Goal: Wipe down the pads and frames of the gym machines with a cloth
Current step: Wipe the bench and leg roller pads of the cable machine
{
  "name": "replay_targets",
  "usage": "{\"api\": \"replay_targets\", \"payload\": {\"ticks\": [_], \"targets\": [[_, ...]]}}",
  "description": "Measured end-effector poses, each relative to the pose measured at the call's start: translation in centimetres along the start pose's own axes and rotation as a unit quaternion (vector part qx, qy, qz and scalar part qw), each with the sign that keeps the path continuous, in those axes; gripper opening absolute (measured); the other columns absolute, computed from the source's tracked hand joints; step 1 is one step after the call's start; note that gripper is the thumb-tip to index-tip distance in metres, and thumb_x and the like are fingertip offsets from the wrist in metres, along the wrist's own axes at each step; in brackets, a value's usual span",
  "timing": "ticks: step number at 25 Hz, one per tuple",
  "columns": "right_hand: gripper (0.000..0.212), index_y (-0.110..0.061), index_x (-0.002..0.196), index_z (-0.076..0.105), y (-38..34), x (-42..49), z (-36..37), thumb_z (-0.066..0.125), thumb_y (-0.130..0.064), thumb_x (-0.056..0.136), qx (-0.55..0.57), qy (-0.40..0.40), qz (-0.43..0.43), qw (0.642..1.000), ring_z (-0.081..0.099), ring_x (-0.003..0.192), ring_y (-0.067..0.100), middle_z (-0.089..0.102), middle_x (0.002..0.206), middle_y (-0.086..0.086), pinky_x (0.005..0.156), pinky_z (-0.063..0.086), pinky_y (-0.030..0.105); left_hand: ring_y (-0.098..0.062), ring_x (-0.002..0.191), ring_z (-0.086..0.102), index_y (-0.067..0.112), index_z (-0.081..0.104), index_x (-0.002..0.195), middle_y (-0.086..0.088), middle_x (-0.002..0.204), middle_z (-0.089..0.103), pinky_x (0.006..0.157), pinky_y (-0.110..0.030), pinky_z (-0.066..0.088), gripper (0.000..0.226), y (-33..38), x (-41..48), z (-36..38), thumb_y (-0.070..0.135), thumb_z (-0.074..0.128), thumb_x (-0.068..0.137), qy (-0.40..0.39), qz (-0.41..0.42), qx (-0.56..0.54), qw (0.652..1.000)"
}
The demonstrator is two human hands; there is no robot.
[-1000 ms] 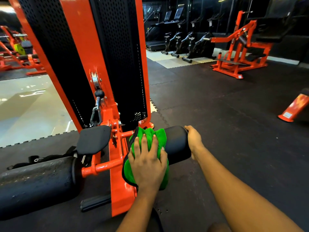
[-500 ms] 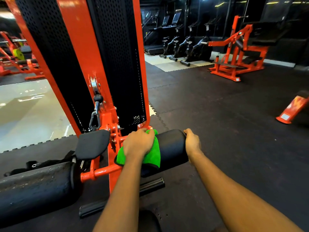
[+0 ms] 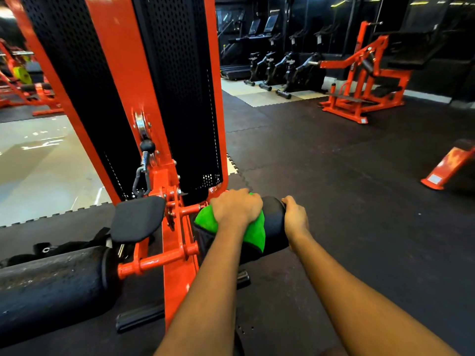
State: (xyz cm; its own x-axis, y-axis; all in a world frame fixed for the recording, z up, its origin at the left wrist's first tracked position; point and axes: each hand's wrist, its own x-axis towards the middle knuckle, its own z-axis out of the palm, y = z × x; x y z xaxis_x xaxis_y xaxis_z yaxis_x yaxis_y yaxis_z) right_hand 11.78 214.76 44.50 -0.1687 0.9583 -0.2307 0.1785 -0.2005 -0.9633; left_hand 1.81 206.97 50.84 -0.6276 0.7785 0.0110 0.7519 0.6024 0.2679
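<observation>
A green cloth (image 3: 253, 233) lies draped over the black roller pad (image 3: 273, 222) on the right side of the orange machine frame (image 3: 177, 258). My left hand (image 3: 235, 206) curls over the top of the pad and grips the cloth against it. My right hand (image 3: 295, 218) grips the pad's right end, fingers wrapped over its edge. A second, dusty black roller pad (image 3: 51, 281) sticks out to the left of the frame. A small flat black pad (image 3: 137, 218) sits above the frame's crossbar.
The perforated black weight-stack cover (image 3: 177, 80) rises right behind the pad. A carabiner and cable ball (image 3: 146, 147) hang on the orange post. Black rubber floor spreads to the right, with an orange machine (image 3: 359, 80) far back and an orange foot (image 3: 447, 165) at the right edge.
My left hand slid with the cloth from the near side of the pad up over its top and farther back. My right hand stayed on the pad's end.
</observation>
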Motion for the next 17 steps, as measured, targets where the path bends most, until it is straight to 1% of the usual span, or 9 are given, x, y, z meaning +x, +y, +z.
{"api": "replay_targets", "payload": {"ticks": [1,2,4,6,8,9,12,15,17], "targets": [[0.063,-0.001,0.09,0.071,0.0,0.3,0.0,0.043,-0.054,0.068,-0.002,0.003,-0.001,1.0,0.065,0.097,0.039,0.071,0.1,0.023,0.088,0.051,0.052,-0.032,0.125,0.055,0.024,0.064,0.127,-0.009,0.134,0.061,0.101,-0.044,0.037,0.046,0.6,0.4,-0.2,0.04,0.033,0.097,-0.01,-0.008,-0.012,1.0],[0.06,-0.001,0.087,0.071,0.0,0.3,0.0,0.044,-0.053,0.071,0.0,0.004,-0.007,1.0,0.065,0.096,0.038,0.071,0.099,0.023,0.087,0.051,0.052,-0.033,0.123,0.055,0.023,0.064,0.125,-0.01,0.131,0.063,0.1,-0.045,0.037,0.045,0.8,0.2,0.0,0.04,0.033,0.096,0.01,-0.006,-0.004,1.0],[0.048,-0.004,0.079,0.07,0.0,0.1,-0.1,0.048,-0.047,0.08,0.001,0.003,-0.01,1.0,0.065,0.091,0.035,0.071,0.092,0.021,0.084,0.05,0.051,-0.033,0.116,0.056,0.026,0.063,0.122,-0.009,0.122,0.066,0.096,-0.047,0.038,0.042,0.5,-2.3,1.9,0.043,0.035,0.095,0.116,0.031,0.054,0.991],[0.039,-0.009,0.067,0.065,-0.2,-0.1,-0.3,0.05,-0.038,0.087,0.01,0.006,-0.01,1.0,0.061,0.08,0.028,0.068,0.078,0.014,0.077,0.05,0.048,-0.032,0.12,0.053,0.032,0.06,0.129,-0.007,0.128,0.063,0.098,-0.052,0.038,0.044,0.3,-5.8,4.4,0.045,0.042,0.091,0.187,0.068,0.053,0.978],[0.036,-0.011,0.066,0.063,-0.2,0.0,-0.4,0.049,-0.029,0.095,0.022,0.01,-0.013,1.0,0.054,0.072,0.023,0.063,0.073,0.009,0.065,0.044,0.039,-0.033,0.126,0.05,0.036,0.057,0.135,-0.007,0.134,0.059,0.102,-0.057,0.036,0.048,1.0,-7.0,5.2,0.045,0.046,0.089,0.198,0.073,0.021,0.977],[0.036,-0.012,0.067,0.063,-0.1,0.2,-0.4,0.049,-0.027,0.096,0.024,0.01,-0.014,1.0,0.052,0.072,0.022,0.062,0.073,0.009,0.062,0.04,0.038,-0.032,0.124,0.05,0.037,0.059,0.133,-0.007,0.131,0.061,0.101,-0.057,0.036,0.046,1.5,-6.6,4.9,0.046,0.046,0.089,0.204,0.072,0.026,0.976],[0.038,-0.011,0.064,0.06,0.2,0.6,-0.6,0.049,-0.028,0.096,0.014,0.005,-0.017,1.0,0.05,0.073,0.024,0.06,0.073,0.011,0.066,0.037,0.037,-0.031,0.116,0.054,0.029,0.064,0.121,-0.009,0.12,0.065,0.098,-0.054,0.031,0.039,2.8,-3.4,2.9,0.047,0.04,0.095,0.136,0.061,0.059,0.987],[0.039,-0.008,0.065,0.06,0.4,0.9,-0.5,0.048,-0.028,0.097,-0.002,0.006,-0.016,1.0,0.052,0.075,0.024,0.061,0.073,0.013,0.068,0.038,0.039,-0.032,0.128,0.053,0.02,0.061,0.131,-0.012,0.138,0.059,0.107,-0.053,0.03,0.052,3.5,0.7,0.0,0.045,0.032,0.096,-0.042,0.014,0.002,0.999],[0.038,-0.002,0.077,0.069,0.3,1.2,-0.3,0.049,-0.028,0.096,-0.003,0.01,-0.014,1.0,0.06,0.085,0.027,0.069,0.087,0.02,0.075,0.045,0.042,-0.034,0.135,0.047,0.016,0.054,0.141,-0.013,0.151,0.048,0.11,-0.058,0.03,0.061,3.2,1.8,-1.2,0.047,0.031,0.094,-0.127,-0.038,-0.026,0.991]]}}
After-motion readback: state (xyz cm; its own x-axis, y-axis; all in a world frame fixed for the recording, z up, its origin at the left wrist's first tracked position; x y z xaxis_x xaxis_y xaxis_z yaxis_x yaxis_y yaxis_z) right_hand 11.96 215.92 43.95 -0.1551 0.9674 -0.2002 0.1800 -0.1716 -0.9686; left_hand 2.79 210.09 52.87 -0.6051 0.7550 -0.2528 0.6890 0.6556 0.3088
